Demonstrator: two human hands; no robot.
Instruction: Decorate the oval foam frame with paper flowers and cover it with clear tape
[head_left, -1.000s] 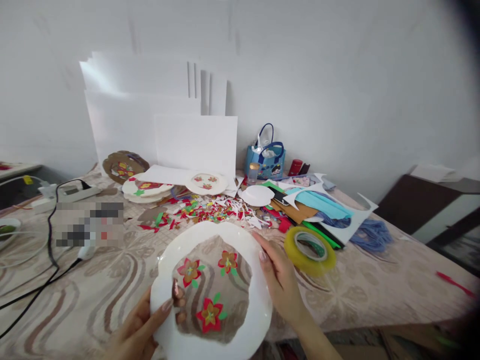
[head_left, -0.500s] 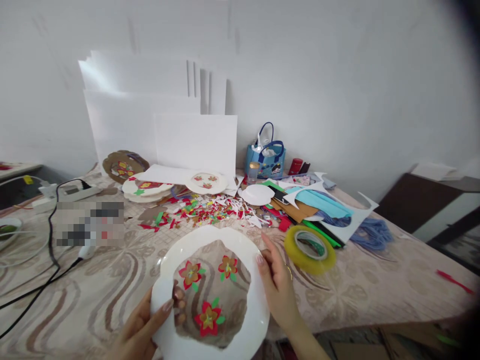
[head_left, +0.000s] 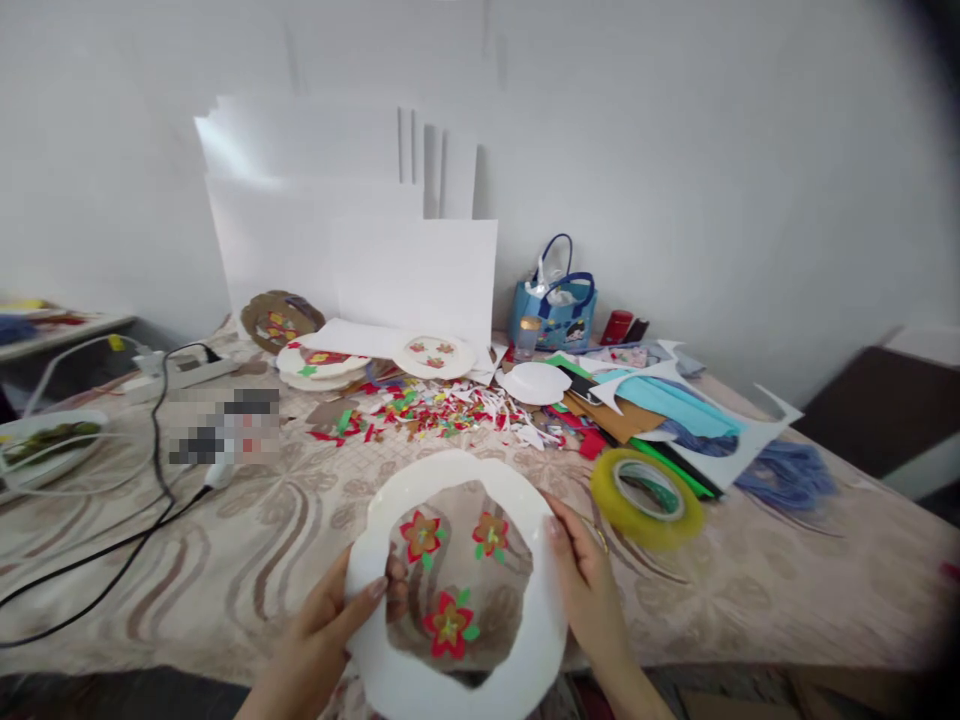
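Note:
Between my hands is a white scalloped frame point(head_left: 529, 665) with a clear, see-through middle. Three red paper flowers point(head_left: 448, 625) with tan centres and green leaves are stuck on that clear part. My left hand point(head_left: 330, 610) grips the frame's left rim, thumb in front and fingertips showing through the clear film behind. My right hand point(head_left: 589, 570) holds the right rim, thumb on the front face; its other fingers are partly hidden. The frame is tilted up toward me over the table's near edge. A roll of yellow tape point(head_left: 646, 498) lies just right of my right hand.
Coloured paper scraps point(head_left: 450, 408) cover the table's middle. Behind them are other flowered frames point(head_left: 433, 356) and white boards point(head_left: 420, 270) against the wall. A blue bag point(head_left: 553, 310) stands at the back. Black cables point(head_left: 159, 440) run along the left, near a plate of green food point(head_left: 56, 440).
The view has turned left, so the table's contents sit further right. Both hands still hold the frame, and the right fingers now lie lower, tucked behind the rim.

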